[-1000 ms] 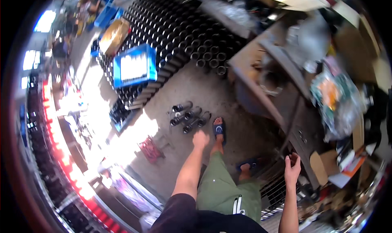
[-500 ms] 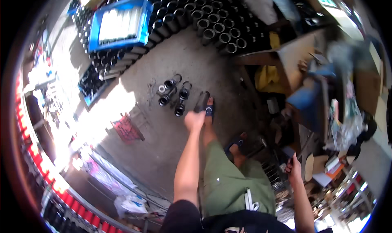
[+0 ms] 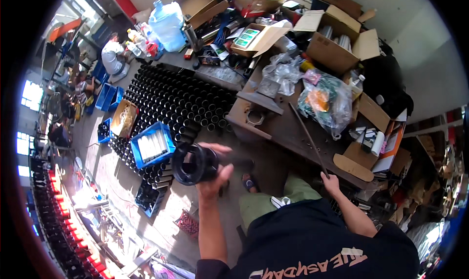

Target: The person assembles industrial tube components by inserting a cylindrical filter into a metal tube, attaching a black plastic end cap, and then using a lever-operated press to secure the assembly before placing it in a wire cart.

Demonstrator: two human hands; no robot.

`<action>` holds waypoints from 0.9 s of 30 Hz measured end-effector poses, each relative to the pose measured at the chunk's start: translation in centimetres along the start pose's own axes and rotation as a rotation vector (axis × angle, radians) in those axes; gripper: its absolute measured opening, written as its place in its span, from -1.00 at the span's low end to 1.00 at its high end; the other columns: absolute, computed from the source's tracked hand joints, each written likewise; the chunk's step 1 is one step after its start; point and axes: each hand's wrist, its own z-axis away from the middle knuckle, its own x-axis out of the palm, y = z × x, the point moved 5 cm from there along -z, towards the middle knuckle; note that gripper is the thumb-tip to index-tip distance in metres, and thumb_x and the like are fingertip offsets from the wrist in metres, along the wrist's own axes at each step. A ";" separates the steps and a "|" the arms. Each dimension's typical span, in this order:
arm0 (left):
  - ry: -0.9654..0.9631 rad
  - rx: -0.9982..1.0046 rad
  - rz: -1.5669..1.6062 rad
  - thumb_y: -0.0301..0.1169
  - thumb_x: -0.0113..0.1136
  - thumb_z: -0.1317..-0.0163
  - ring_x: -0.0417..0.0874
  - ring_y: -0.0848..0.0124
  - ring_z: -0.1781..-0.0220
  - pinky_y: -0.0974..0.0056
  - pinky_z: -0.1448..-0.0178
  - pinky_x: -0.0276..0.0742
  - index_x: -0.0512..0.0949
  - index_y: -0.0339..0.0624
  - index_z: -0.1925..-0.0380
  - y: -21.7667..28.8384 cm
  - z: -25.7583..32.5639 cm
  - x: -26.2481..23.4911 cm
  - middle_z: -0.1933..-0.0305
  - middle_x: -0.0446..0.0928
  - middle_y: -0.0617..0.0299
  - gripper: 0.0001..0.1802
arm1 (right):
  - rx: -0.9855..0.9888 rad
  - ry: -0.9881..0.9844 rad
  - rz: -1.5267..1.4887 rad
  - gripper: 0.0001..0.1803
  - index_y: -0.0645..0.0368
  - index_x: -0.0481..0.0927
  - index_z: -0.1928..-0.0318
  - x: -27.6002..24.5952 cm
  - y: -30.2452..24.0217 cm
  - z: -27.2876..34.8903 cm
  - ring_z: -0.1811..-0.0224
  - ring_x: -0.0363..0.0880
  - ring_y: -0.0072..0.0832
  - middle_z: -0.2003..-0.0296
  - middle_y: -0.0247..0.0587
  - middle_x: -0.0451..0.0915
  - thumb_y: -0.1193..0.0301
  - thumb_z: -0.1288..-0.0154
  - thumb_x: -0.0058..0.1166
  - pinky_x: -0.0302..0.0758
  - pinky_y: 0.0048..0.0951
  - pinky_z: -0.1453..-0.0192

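My left hand [image 3: 213,177] is raised at the middle, its fingers wrapped round a black cylindrical part [image 3: 188,175] with a wide ring-shaped open end turned to the left. The far end of that part is blurred. At the right, by the front edge of the workbench [image 3: 288,144], my right hand [image 3: 330,183] closes on the lower end of a long thin metal rod [image 3: 308,135]. The rod slants up and left across the bench top. A metal fixture with a round opening [image 3: 254,117] sits at the bench's left corner.
Rows of upright black tubes [image 3: 166,98] cover the floor beyond my left hand, with a blue crate [image 3: 170,149] of pale pieces on them. Plastic bags [image 3: 320,105] and cardboard boxes [image 3: 332,47] crowd the bench. Other people [image 3: 115,56] sit at the far left.
My left hand has come up from near the floor by my foot with the black part. The view has lifted from the floor to the bench, where the rod now shows in my right hand.
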 end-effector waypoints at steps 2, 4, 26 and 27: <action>0.096 0.118 0.113 -0.45 0.39 0.01 0.70 0.19 0.05 0.07 -0.18 0.59 0.42 -0.26 -0.04 0.8 -4.3 2.0 0.09 0.65 0.06 -0.44 | -0.017 0.021 0.056 -0.32 0.31 0.62 0.50 -0.7 0.3 0.1 0.50 0.62 -0.03 0.62 0.02 0.58 -0.16 -0.36 0.16 0.47 -0.08 0.30; 0.103 0.068 0.029 -0.47 0.38 -0.06 0.69 0.30 0.06 0.20 -0.15 0.56 0.52 -0.31 0.03 -0.8 -8.3 4.0 0.08 0.67 0.08 -0.56 | -0.042 0.053 0.039 -0.29 0.30 0.62 0.49 -2.9 1.3 1.4 0.47 0.63 0.04 0.59 0.11 0.56 -0.21 -0.35 0.14 0.46 -0.04 0.32; -0.304 -0.196 0.210 -0.57 0.66 0.25 0.59 0.49 0.04 0.29 -0.21 0.49 0.59 -0.17 0.03 -8.9 -14.4 11.2 0.14 0.61 0.43 -0.33 | -0.558 0.138 -0.209 -0.62 0.32 0.56 0.49 -14.9 -10.0 7.9 0.65 0.26 -0.54 0.72 -0.21 0.34 0.27 -0.34 0.30 0.27 -0.36 0.51; -0.278 -0.248 0.297 -0.60 0.64 0.30 0.59 0.46 -0.03 0.27 -0.26 0.48 0.59 -0.17 -0.03 -8.5 -14.7 11.6 0.06 0.63 0.39 -0.26 | -0.580 0.138 -0.175 -0.62 0.32 0.57 0.49 -16.3 -10.9 7.5 0.65 0.26 -0.54 0.72 -0.20 0.34 0.27 -0.34 0.30 0.27 -0.36 0.51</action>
